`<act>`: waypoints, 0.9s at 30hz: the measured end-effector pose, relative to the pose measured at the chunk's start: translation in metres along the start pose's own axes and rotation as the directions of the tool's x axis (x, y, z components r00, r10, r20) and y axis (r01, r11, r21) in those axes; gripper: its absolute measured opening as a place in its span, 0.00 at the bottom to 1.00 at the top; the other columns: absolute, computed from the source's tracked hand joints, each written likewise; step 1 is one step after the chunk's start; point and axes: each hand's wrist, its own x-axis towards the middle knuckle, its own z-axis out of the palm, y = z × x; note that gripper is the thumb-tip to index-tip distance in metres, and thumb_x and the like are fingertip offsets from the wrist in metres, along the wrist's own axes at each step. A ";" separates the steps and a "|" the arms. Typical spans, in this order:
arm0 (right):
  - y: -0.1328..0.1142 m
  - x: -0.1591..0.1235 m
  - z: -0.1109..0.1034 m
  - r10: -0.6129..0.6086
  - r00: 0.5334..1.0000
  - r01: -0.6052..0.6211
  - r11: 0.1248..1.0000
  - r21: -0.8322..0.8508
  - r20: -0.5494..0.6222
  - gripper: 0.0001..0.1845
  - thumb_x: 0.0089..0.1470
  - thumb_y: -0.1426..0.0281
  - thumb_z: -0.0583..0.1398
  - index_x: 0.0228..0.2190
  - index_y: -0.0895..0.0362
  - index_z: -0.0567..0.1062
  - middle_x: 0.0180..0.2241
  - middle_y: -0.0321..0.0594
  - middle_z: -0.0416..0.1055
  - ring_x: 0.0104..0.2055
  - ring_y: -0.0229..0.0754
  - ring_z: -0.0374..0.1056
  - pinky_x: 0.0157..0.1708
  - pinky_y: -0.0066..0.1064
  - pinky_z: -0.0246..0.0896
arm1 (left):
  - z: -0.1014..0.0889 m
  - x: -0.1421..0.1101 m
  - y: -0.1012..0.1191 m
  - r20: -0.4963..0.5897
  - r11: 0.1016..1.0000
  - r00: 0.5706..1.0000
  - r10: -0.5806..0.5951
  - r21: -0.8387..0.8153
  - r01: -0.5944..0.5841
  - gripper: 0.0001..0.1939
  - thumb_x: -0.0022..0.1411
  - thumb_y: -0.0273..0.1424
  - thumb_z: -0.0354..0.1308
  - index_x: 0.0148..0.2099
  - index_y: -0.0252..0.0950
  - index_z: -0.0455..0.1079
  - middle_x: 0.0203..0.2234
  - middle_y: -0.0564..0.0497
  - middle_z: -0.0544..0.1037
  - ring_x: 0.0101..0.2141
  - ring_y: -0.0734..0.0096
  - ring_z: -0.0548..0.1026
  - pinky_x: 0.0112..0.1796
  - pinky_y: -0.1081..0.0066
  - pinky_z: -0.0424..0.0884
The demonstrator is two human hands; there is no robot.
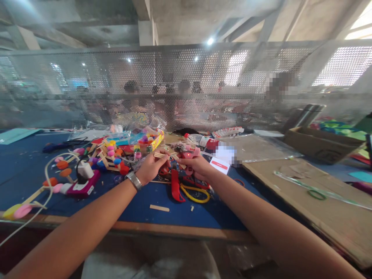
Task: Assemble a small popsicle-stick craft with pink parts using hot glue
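My left hand, with a metal watch on its wrist, pinches light wooden craft sticks over the middle of the blue table. Just beside it, my right hand is closed around a pink glue gun with a small red light. The gun's tip is close to the sticks; whether they touch I cannot tell. Below the hands lie a red-handled tool and a yellow loop handle. Nearer the front edge rests a single craft stick, with a small whitish bit to its right.
Left of my hands are a purple power strip with a white cable and a pile of coloured pompoms and sticks. Behind lies a bottle; a phone is at right. Cardboard and an open box stand farther right.
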 end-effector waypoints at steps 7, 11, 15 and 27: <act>0.002 0.002 0.001 -0.003 0.998 0.006 0.999 0.053 -0.065 0.22 0.23 0.67 0.75 0.24 0.57 0.73 0.23 0.31 0.71 0.25 0.34 0.64 0.25 0.28 0.57 | -0.002 0.000 -0.003 0.023 0.998 1.000 -0.013 0.061 0.012 0.20 0.56 0.46 0.60 0.40 0.33 0.70 0.24 0.51 0.77 0.20 0.75 0.70 0.23 0.73 0.66; 0.003 0.003 0.000 0.007 0.998 -0.003 0.998 0.057 -0.058 0.22 0.23 0.67 0.75 0.22 0.57 0.71 0.20 0.28 0.68 0.22 0.32 0.62 0.23 0.27 0.55 | -0.002 0.000 0.000 -0.005 0.951 0.994 0.106 0.292 -0.100 0.18 0.56 0.45 0.61 0.33 0.33 0.75 0.20 0.51 0.75 0.23 0.72 0.71 0.25 0.72 0.67; 0.005 0.005 -0.002 0.017 0.998 -0.014 0.999 0.041 -0.068 0.22 0.23 0.66 0.75 0.21 0.58 0.70 0.18 0.29 0.67 0.21 0.32 0.62 0.22 0.28 0.56 | -0.001 -0.001 0.000 -0.029 0.960 0.994 0.102 0.263 -0.091 0.16 0.54 0.43 0.63 0.33 0.33 0.74 0.18 0.53 0.73 0.20 0.74 0.70 0.22 0.73 0.66; 0.004 0.006 -0.005 0.032 0.996 -0.027 0.998 0.057 -0.088 0.17 0.27 0.69 0.73 0.22 0.59 0.75 0.22 0.35 0.73 0.21 0.33 0.64 0.20 0.26 0.56 | 0.001 -0.002 -0.004 0.012 0.992 0.997 -0.078 0.097 0.077 0.19 0.53 0.42 0.64 0.33 0.37 0.58 0.25 0.51 0.80 0.19 0.75 0.75 0.22 0.75 0.72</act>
